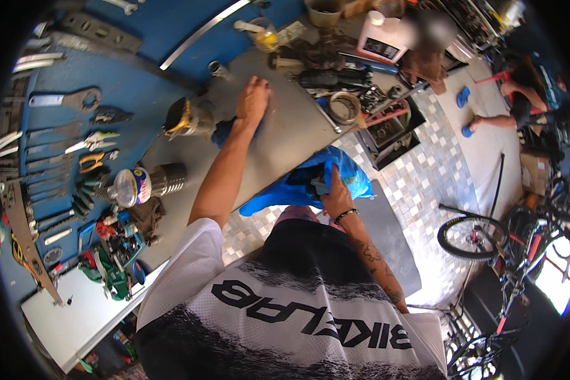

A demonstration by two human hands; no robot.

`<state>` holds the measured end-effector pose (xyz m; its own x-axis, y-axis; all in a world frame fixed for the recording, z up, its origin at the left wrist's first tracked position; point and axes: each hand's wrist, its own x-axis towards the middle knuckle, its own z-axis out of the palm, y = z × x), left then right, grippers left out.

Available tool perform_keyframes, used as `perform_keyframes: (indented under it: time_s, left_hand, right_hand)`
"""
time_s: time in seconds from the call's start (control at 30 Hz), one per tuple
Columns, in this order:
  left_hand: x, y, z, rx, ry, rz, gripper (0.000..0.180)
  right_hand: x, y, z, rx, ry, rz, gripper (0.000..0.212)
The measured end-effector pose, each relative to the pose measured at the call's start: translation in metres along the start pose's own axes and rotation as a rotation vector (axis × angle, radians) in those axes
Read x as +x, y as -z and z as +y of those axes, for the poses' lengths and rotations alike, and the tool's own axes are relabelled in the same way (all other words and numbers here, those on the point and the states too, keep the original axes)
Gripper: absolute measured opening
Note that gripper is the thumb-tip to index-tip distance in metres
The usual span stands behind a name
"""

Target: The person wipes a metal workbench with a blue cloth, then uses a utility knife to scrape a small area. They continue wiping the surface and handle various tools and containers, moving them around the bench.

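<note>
My left hand (253,102) is stretched out over the grey workbench top (285,130), its fingers drawn together. A small dark spot shows at the fingertips; whether it is a held thing I cannot make out. Under that wrist lies a crumpled dark blue cloth (223,132). My right hand (339,195), with a beaded bracelet, grips a bright blue plastic bag (351,168) in front of my body at the bench's near edge. The index finger lies along the bag's opening. Something dark and grey (311,179) shows inside the bag, partly hidden.
A cut-off bottle (183,117) and a clear jar (132,187) stand on the bench's left. Tape (344,107), tools and a whitish jug (383,38) crowd its far right. Tools hang on the blue wall (126,82). Bicycles (472,237) and another person (532,95) are at right.
</note>
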<state>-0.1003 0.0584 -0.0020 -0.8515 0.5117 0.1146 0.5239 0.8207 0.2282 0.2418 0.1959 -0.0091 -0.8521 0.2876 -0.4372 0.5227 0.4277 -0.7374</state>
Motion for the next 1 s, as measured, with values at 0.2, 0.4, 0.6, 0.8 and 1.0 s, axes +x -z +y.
perform_keyframes:
  time_s: [0.2,0.4,0.6,0.8,1.0]
  left_hand:
    - [0.002,0.007,0.066,-0.348,-0.046,0.145,0.012]
    - [0.011,-0.025,0.210,-0.539,-0.445,0.130,0.009]
    - [0.019,-0.037,0.232,-0.219,-0.503,0.069,0.006]
    - [0.028,0.003,0.101,-0.499,0.146,0.675,0.031]
    - [0.052,0.006,-0.051,-0.214,0.847,0.511,0.068]
  right_hand:
    - [-0.007,0.003,-0.006,0.015,-0.021,0.051,0.101]
    - [-0.004,0.012,-0.002,0.056,-0.077,-0.013,0.100]
    - [-0.006,0.006,0.014,-0.007,-0.024,0.091,0.103]
    - [-0.002,0.011,0.021,0.054,-0.004,0.079,0.104]
    - [0.003,0.018,0.019,0.008,-0.010,0.044,0.107]
